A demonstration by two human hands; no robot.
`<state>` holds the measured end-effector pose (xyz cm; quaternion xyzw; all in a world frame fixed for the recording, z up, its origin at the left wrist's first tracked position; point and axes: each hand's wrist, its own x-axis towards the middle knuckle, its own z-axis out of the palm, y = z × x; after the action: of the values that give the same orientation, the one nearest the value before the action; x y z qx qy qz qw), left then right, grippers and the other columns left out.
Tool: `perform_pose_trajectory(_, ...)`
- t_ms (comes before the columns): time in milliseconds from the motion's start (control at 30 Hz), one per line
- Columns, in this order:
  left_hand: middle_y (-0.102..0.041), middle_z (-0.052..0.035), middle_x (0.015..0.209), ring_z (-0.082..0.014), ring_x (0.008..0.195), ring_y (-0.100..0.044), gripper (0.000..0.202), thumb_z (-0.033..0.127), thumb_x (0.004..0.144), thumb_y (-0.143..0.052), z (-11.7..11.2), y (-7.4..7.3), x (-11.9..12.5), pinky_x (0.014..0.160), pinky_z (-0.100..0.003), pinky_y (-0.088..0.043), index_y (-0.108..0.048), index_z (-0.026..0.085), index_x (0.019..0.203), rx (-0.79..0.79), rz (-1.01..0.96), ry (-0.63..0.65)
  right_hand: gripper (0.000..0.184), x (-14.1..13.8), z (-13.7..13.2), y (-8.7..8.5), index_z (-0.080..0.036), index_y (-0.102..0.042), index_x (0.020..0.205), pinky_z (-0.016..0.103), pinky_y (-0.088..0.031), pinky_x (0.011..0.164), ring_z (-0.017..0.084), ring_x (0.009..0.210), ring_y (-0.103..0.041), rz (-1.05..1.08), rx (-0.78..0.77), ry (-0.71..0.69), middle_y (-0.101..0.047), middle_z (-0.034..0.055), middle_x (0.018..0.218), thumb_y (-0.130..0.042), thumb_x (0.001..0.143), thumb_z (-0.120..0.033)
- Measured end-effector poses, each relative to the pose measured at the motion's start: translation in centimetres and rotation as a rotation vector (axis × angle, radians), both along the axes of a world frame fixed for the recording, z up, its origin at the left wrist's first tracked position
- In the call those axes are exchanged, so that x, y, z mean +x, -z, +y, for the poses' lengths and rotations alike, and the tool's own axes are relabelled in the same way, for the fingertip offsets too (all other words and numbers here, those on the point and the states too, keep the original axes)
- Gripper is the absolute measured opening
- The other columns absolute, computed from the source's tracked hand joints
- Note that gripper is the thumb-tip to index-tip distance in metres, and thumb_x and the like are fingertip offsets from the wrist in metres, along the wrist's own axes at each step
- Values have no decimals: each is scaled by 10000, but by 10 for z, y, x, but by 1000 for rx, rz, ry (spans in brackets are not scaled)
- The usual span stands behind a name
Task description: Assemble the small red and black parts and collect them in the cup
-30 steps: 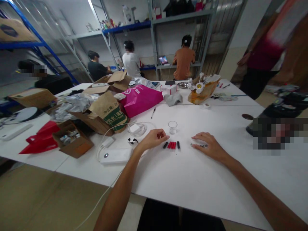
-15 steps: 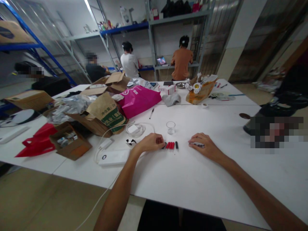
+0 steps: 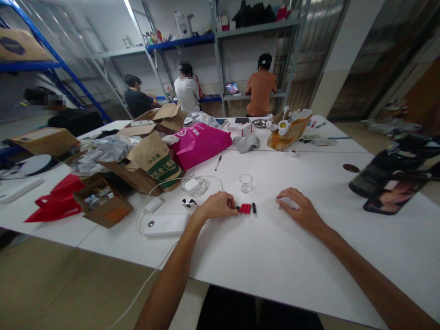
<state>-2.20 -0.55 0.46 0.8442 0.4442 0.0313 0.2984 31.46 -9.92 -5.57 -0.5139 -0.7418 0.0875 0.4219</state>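
Note:
Three short red cylinders, like pen caps [image 3: 245, 209], lie side by side on the white table, with a short black cylinder [image 3: 254, 208] at their right end. My left hand [image 3: 219, 205] is at the left end of this row, its fingers curled and closed on another short black cylinder [image 3: 237, 208], mostly covered by the fingertips. To the right of the row, my right hand [image 3: 298, 208] rests low over the table. Its thumb and index finger are apart, and a tiny pale spot by the thumb tip is too small to name. A clear glass cup [image 3: 246, 184] stands just beyond the row.
A white power strip [image 3: 165, 225] with a coiled cable [image 3: 202, 185] lies left of my left arm. Farther off are a pen [image 3: 218, 162], a magenta bag [image 3: 202, 144] and an open cardboard box [image 3: 106, 208]. A phone [image 3: 395, 195] leans at right. Several people sit beyond.
My right hand has moved slightly right, and its thumb and index finger are wider apart; the grey-and-dark thing under it no longer shows. My left hand stays at the row's left end.

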Motion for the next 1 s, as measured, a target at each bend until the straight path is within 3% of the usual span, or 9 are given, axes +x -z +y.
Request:
perform_pose_trajectory(133, -757, -48, 803, -193, 712, -642, 302, 448, 763, -775, 3, 0, -3, 649, -290, -403, -809, 176, 888, 3, -75, -23, 111, -3, -3, -6, -248, -677, 1060, 392, -524, 963, 214, 1040, -671, 60, 83, 34, -714, 55, 1076, -649, 1042, -354)
perform_pose_trajectory(300, -670, -7, 754, -149, 710, -565, 235, 377, 812, -759, 3, -7, -1, 693, -273, -407, -766, 156, 889, -49, -437, -22, 124, -15, -7, -13, -232, -666, 1075, 356, -529, 907, 189, 980, -658, 132, 90, 91, -701, 50, 1059, -646, 1044, -351)
perform_pose_trajectory(433, -663, -16, 801, -126, 724, -557, 332, 459, 886, -779, -9, -12, 12, 703, -257, -410, -702, 137, 910, -248, -790, 26, 115, -39, -14, -27, -234, -668, 1086, 329, -532, 881, 167, 939, -653, 173, 31, 3, -696, 35, 1028, -650, 1044, -339)
perform_pose_trajectory(600, -766, -119, 936, -158, 730, -665, 434, 530, 902, -802, -29, -6, 33, 702, -285, -487, -622, 143, 981, -549, -1056, 78, 122, -64, -25, -35, -240, -694, 1111, 321, -561, 881, 164, 944, -674, 261, -36, -87, -709, 44, 1044, -653, 1045, -334)
perform_pose_trajectory(700, -763, -95, 857, -139, 656, -660, 479, 548, 880, -836, -39, 1, 45, 641, -256, -470, -619, 146, 1022, -592, -1041, 37, 144, -67, -29, -30, -240, -730, 1109, 325, -591, 897, 174, 976, -701, 428, -59, -95, -724, 54, 1065, -708, 1013, -346)
perform_pose_trajectory(833, -708, -51, 820, -112, 664, -615, 521, 565, 852, -863, -47, 9, 54, 642, -238, -474, -699, 119, 1067, -538, -989, 23, 161, -69, -33, -27, -229, -756, 1069, 316, -632, 897, 175, 964, -732, 648, -93, -107, -738, 55, 1044, -785, 957, -341)
perform_pose_trajectory(1000, -688, -46, 816, -116, 683, -598, 489, 556, 877, -840, -47, 15, 57, 650, -242, -474, -763, 113, 1070, -483, -972, 0, 176, -72, -36, -26, -226, -768, 1075, 316, -638, 902, 177, 982, -729, 666, -117, -117, -739, 58, 1053, -809, 938, -331)
